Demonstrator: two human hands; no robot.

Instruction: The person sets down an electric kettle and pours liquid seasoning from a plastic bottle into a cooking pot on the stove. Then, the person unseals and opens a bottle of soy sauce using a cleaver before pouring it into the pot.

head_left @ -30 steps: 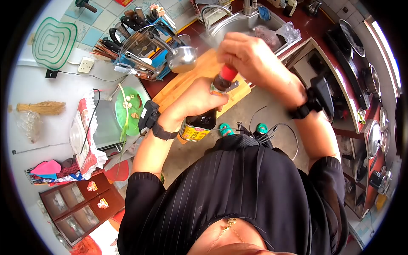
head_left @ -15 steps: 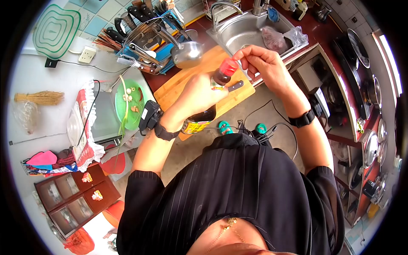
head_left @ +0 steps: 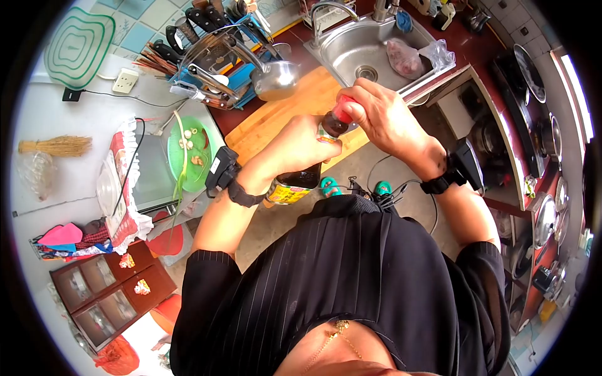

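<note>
My left hand [head_left: 291, 147] is wrapped around the neck of a dark sauce bottle [head_left: 296, 188] with a yellow label near its base. The bottle is tilted, its top pointing away from me over the wooden cutting board [head_left: 254, 125]. My right hand [head_left: 392, 122] is closed on the red cap [head_left: 343, 110], thumb on the near side and fingers curled over the top. Dark liquid shows just below the cap. Part of the bottle's middle is hidden behind my left hand.
Beyond the board is a steel sink [head_left: 342, 59] with a bagged item [head_left: 404, 57]. A rack with knives and a small saucepan [head_left: 276, 80] stands at the back. On the left, a green basket [head_left: 179, 166] holds scallion and garlic.
My right hand has shifted from fingertips beside the cap to a closed grip over it, its wrist turning. The bottle top has moved slightly right. My left hand keeps its hold.
</note>
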